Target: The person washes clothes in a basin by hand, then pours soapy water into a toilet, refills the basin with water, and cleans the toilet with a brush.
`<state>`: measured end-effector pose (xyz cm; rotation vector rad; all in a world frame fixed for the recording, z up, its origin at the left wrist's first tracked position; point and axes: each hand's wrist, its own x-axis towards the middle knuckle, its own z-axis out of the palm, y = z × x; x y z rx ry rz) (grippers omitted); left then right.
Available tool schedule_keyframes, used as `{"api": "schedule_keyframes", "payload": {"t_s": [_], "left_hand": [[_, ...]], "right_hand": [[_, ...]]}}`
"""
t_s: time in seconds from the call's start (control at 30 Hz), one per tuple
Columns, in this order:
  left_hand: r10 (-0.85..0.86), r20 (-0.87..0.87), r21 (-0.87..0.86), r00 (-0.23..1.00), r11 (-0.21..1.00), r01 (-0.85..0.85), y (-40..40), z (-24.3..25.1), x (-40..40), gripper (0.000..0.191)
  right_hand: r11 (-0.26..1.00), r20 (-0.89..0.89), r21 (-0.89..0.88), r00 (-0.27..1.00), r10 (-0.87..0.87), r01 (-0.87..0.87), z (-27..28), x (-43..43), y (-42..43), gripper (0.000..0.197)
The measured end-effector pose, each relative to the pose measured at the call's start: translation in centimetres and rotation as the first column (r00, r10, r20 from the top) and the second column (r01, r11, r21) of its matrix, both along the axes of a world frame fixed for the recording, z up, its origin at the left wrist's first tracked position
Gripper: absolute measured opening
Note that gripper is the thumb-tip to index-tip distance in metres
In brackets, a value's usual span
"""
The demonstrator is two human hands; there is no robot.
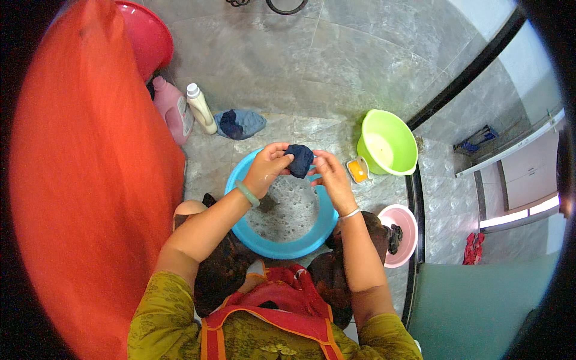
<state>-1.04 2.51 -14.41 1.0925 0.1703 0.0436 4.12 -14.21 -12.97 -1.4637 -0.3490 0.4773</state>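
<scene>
My left hand [268, 167] holds a bunched dark blue cloth [299, 160] between thumb and fingers, over the far part of a blue plastic basin [288, 250]. Fingertips of my right hand [330, 173] are at the right side of the cloth; whether they grip it, I cannot tell. Sudsy grey water [288, 216] fills the basin, with a dark patch at its left side that may be a submerged cloth. Beyond the basin, to the left, a blue cloth bundle [252, 123] with a darker piece lies on the tiled floor.
At the left stand a cream bottle [201, 110], a pink jug [173, 110] and a red basin [150, 40] beside a large red cloth [99, 180]. On the right are a green basin [391, 139], orange soap [357, 171] in a dish, and a pink basin [407, 234] holding dark cloth.
</scene>
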Motion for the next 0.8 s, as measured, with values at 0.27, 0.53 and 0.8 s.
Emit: {"api": "schedule_keyframes", "payload": {"t_s": [0.27,0.53,0.8], "left_hand": [[0.026,0.023,0.068,0.999,0.997,-0.028,-0.7,-1.9,1.1,0.014],[-0.173,0.018,-0.358,0.985,0.919,0.168,0.1,-1.8,1.8,0.017],[-0.311,0.053,0.271,0.949,0.919,0.286,-0.6,-1.7,1.7,0.037]], "right_hand": [[0.995,-0.074,-0.093,0.997,0.020,-0.027,-2.0,0.5,1.0,0.017],[0.989,-0.382,0.146,0.922,0.064,-0.008,-2.4,1.4,1.0,0.016],[0.941,-0.554,0.322,0.826,0.100,0.103,-2.7,2.3,-0.2,0.023]]}}
